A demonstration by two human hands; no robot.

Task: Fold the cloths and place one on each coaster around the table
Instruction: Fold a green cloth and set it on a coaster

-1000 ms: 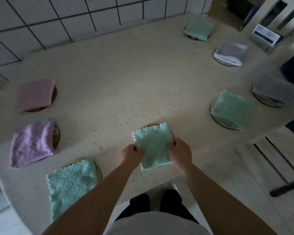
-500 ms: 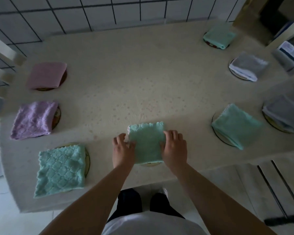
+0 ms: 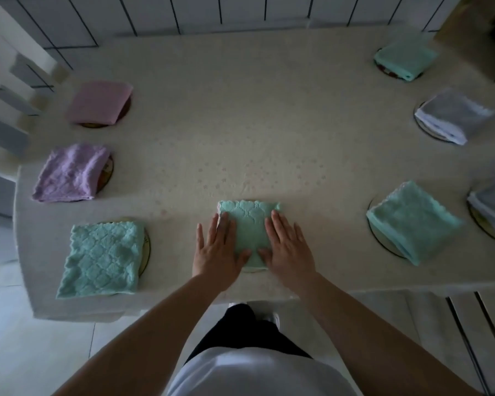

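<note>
Left hand (image 3: 216, 250): flat, palm down, fingers straight and a little spread, pointing away from the body. The thumb points in toward the other hand.
Right hand (image 3: 287, 247): flat, palm down, fingers straight and close together, pointing away from the body. The thumb points in toward the left thumb.
Thumbs: the two tips are close but not touching.
Hands together: side by side, with a gap between them.
Left arm: bare, reaches up from the lower left, nearly straight.
Right arm: bare, reaches up from the lower right, nearly straight.
Wrists: both straight, in line with the arms.
Grip: neither hand is closed on anything; both press flat.
</note>
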